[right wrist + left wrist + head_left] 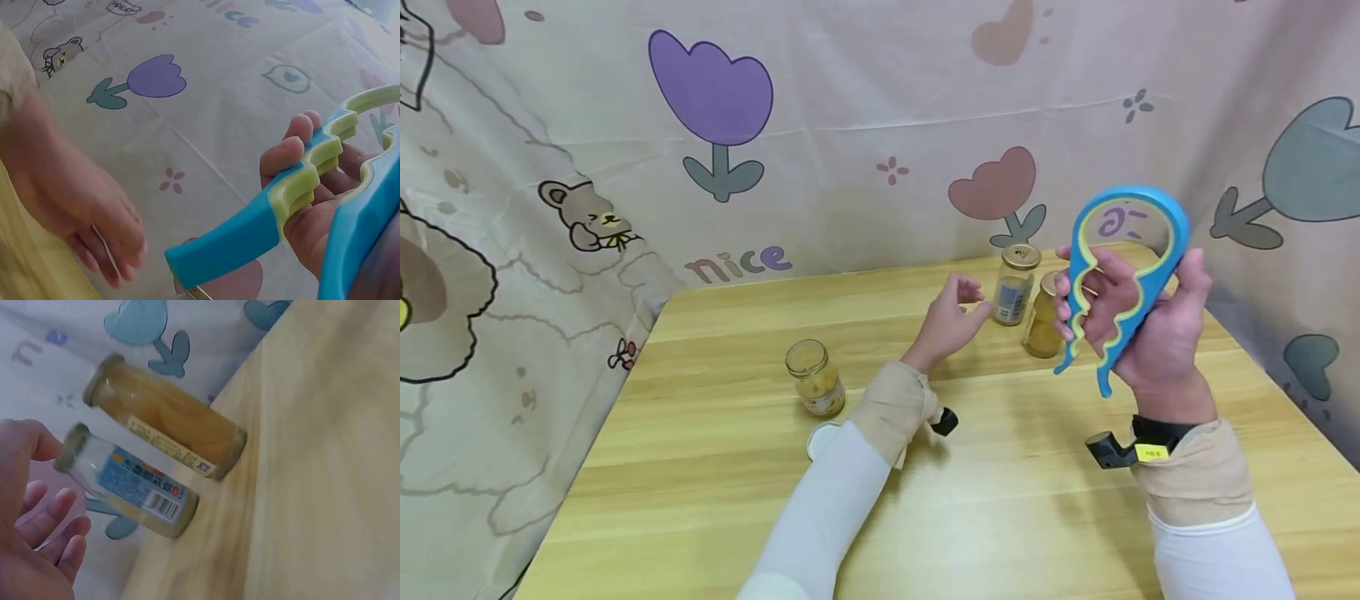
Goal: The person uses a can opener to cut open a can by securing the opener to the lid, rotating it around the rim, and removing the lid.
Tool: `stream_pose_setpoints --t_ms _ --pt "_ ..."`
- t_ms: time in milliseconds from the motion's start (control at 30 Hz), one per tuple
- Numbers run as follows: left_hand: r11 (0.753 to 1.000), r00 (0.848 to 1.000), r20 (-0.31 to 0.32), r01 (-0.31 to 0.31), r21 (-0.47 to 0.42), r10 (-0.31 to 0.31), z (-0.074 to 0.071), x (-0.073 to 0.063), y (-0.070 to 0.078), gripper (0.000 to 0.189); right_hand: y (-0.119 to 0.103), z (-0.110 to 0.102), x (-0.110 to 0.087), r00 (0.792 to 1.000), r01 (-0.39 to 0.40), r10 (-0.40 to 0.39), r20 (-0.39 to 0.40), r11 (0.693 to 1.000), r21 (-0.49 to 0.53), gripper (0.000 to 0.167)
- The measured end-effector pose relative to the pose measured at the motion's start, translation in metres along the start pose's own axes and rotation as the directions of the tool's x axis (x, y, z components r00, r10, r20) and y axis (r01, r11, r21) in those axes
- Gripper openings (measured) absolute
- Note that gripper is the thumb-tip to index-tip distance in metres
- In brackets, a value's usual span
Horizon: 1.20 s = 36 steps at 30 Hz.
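My right hand (1168, 346) holds a blue jar opener (1177, 227) with a yellow-green scalloped inner edge, raised above the table with its loop upward. In the right wrist view, fingers curl round one of its handles. My left hand (951, 321), fingers loosely bent and holding nothing, is beside a glass jar with a blue label (1011, 302) and a gold lid. Its index finger overlaps that jar's lid in the left wrist view. Close by stands a lidded jar of amber contents (175, 419), partly hidden behind the right hand in the head view.
A lidless glass jar (817, 385) with yellow contents stands left of my left forearm. Near it lies a white round lid (822, 437), partly covered by the sleeve. The wooden table (700, 500) runs back to a hanging patterned cloth (850, 100).
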State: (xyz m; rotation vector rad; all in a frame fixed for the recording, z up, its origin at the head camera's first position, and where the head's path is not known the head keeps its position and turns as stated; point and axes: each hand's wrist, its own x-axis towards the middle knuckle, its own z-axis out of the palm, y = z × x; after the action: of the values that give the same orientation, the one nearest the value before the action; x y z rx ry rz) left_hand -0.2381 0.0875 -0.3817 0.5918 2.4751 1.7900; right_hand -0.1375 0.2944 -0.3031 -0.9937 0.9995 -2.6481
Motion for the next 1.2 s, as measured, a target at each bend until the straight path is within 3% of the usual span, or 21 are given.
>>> stream_pose_setpoints --t_ms 133,267,567,700,867,1100,1200 --pt "0.998 0.999 -0.023 0.047 -0.041 -0.048 0.01 0.021 -0.007 0.043 -0.001 -0.002 -0.002 1.0 0.013 -0.011 0.028 0.998 -0.065 0.099" --pt "0.998 0.998 -0.008 0.066 -0.002 -0.066 0.016 0.035 -0.016 0.06 0.0 -0.003 -0.002 0.999 0.02 -0.017 0.042 0.995 -0.093 0.101" --pt "0.995 0.999 -0.024 0.038 0.092 -0.036 0.04 0.056 -0.015 0.081 -0.002 -0.006 -0.004 0.999 0.031 -0.037 -0.023 0.975 -0.221 0.083" --pt "0.995 0.997 -0.071 0.029 0.094 -0.023 0.056 0.062 -0.011 0.088 -0.005 -0.01 -0.005 0.999 0.027 -0.035 -0.024 0.961 -0.275 0.084" --pt "0.996 0.992 -0.13 0.01 0.085 0.001 0.068 0.068 -0.011 0.084 -0.006 -0.01 -0.004 0.999 0.02 -0.034 -0.035 0.938 -0.347 0.09" --pt "0.999 0.991 -0.13 -0.025 0.037 0.029 0.072 0.071 -0.016 0.07 -0.006 -0.011 -0.003 0.998 0.022 -0.044 -0.04 0.898 -0.439 0.091" --pt "0.999 0.992 -0.12 -0.029 -0.019 0.026 0.07 0.068 -0.02 0.067 -0.006 -0.01 -0.003 0.998 0.025 -0.049 -0.041 0.895 -0.444 0.092"
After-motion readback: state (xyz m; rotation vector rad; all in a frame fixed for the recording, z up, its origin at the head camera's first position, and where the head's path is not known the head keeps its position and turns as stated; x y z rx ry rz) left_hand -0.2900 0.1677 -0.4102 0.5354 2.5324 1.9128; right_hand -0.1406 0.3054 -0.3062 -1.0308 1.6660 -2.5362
